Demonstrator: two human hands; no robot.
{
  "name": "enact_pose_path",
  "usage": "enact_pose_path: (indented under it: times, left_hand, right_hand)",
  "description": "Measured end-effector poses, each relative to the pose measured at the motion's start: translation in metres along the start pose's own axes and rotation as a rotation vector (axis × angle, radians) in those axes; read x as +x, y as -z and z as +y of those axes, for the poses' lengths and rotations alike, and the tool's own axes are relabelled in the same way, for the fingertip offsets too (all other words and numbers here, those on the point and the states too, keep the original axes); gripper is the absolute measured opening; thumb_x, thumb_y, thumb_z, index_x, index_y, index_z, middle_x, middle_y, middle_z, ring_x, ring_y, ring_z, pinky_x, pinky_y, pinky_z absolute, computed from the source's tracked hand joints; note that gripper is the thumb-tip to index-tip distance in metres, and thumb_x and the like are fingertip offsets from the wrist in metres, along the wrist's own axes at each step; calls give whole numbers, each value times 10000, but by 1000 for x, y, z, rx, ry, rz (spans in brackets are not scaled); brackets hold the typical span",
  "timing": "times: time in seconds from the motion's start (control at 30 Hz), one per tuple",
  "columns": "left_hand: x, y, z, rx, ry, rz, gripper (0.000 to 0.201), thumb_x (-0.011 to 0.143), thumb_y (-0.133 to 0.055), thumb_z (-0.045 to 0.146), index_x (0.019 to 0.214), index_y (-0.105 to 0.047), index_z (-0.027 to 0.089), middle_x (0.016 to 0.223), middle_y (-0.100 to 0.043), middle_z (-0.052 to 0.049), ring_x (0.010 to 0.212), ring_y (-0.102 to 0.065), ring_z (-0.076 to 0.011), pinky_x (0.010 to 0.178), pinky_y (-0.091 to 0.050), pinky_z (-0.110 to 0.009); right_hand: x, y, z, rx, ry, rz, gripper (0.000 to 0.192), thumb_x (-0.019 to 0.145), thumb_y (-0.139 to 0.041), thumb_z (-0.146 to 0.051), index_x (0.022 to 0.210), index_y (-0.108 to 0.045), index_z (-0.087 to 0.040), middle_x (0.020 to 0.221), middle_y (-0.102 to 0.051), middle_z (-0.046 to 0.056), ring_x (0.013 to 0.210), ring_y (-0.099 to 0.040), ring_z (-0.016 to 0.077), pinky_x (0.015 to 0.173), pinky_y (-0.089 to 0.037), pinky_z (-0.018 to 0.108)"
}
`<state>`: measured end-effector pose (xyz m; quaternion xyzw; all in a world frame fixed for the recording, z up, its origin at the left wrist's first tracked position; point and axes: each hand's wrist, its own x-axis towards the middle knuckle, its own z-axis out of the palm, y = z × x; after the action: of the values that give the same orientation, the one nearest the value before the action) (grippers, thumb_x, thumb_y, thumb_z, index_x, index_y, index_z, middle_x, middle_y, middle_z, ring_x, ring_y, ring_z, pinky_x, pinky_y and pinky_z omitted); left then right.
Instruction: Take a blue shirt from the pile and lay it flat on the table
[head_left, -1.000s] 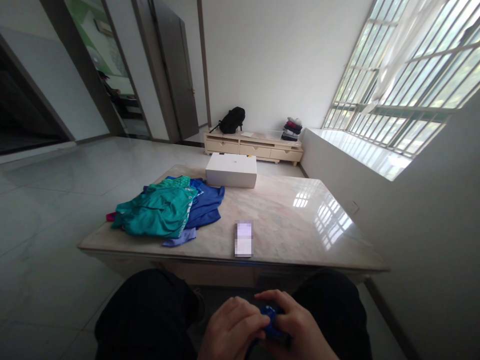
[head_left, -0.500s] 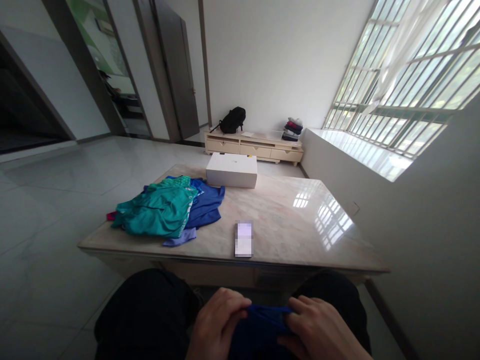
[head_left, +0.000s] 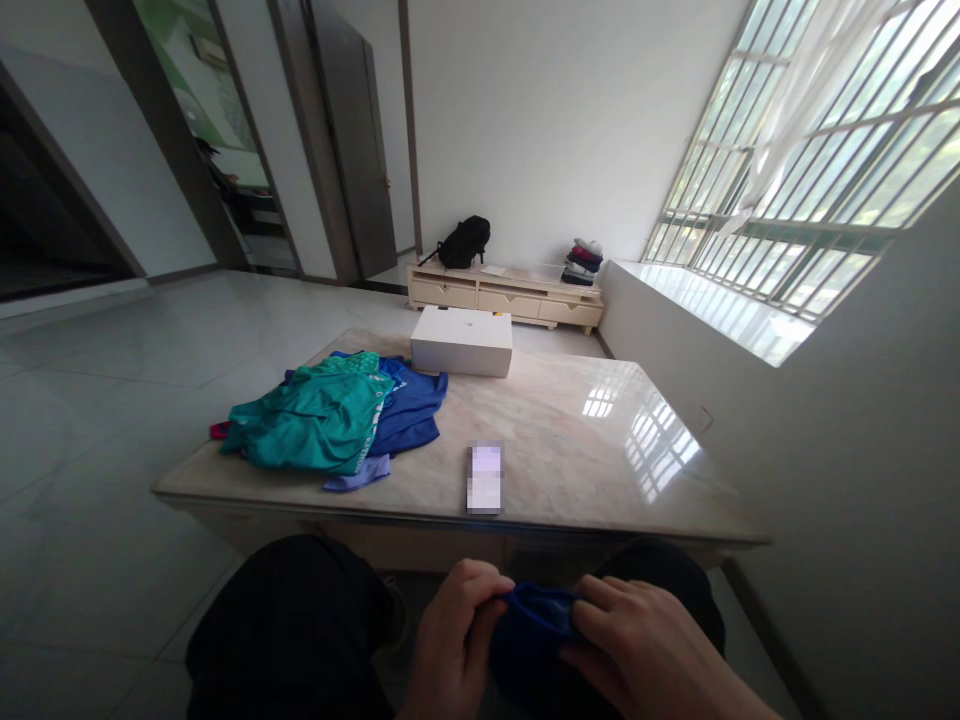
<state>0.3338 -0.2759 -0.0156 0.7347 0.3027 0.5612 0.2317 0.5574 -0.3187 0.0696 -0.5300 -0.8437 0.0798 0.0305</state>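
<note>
Between my knees, below the front edge of the marble-topped table point(head_left: 555, 430), a piece of dark blue cloth point(head_left: 536, 640) hangs from both hands. My left hand point(head_left: 461, 630) pinches its upper edge on the left, thumb against fingers. On the right, my right hand point(head_left: 637, 635) is closed on the same edge with curled fingers. The cloth's top gapes a little between the hands, and its lower part runs out of view, so I cannot tell what garment it is. Straight ahead, a phone point(head_left: 485, 478) with a blurred screen lies near the table edge.
A heap of clothes, a green garment point(head_left: 315, 415) over a blue one point(head_left: 409, 405), lies at the table's left. Behind stands a white box point(head_left: 461, 342). A low cabinet point(head_left: 502, 295) by the wall bears a black backpack point(head_left: 465, 242) and folded clothes point(head_left: 583, 262). A person point(head_left: 217, 175) is beyond the doorway.
Both hands have risen slightly and shifted right with the blue cloth. The left hand has come nearer the right, and the cloth's upper edge now gapes more. The table things lie as before.
</note>
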Motion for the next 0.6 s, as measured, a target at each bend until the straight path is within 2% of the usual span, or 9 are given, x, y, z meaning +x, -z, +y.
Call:
enact_pose_path:
  times: [0.07,0.13,0.2,0.3,0.43,0.6]
  left_hand:
    - [0,5,0,26,-57,-33,165,1057,-541,186,1157,-663,235,961,-706,-24,872,-708,-139,810,-567,-196]
    - [-1,9,3,74,-121,-67,175,1073,-528,216,1167,-677,215,943,-720,-33,853,-715,-132,801,-569,-189]
    - [0,12,7,124,-222,-96,205,1089,-498,236,1163,-685,193,906,-737,-33,810,-721,-120,790,-568,-184]
    - [6,18,15,179,-347,-118,243,1109,-452,248,1151,-683,187,842,-759,-11,732,-719,-100,760,-557,-177]
    - [15,27,22,212,-385,-131,243,1114,-444,247,1148,-679,196,816,-762,20,684,-704,-82,750,-538,-172]
    - [13,36,22,194,-418,-186,228,1116,-451,279,1181,-656,204,852,-769,36,698,-696,-76,808,-508,-191]
  right_hand:
    - [-1,-2,0,86,13,1,49,939,-699,-284,982,-711,-262,1090,-751,20,875,-740,208,726,-504,273]
    - [1,-7,-1,199,73,29,230,929,-723,-344,1148,-713,-278,1358,-680,64,1087,-726,243,894,-552,282]
    - [5,-15,-3,312,139,60,347,901,-750,-397,1217,-704,-259,1526,-559,112,1249,-664,281,1016,-545,321]
    - [13,-29,-7,521,177,109,294,867,-774,-410,1085,-743,-216,1516,-554,143,1276,-649,285,1034,-544,324]
    - [20,-43,-12,769,187,171,200,840,-805,-352,976,-781,-208,1392,-630,119,1175,-695,236,999,-540,279]
    - [28,-54,-16,759,193,99,179,805,-845,-357,904,-812,-212,1416,-626,92,1189,-676,242,1033,-517,298]
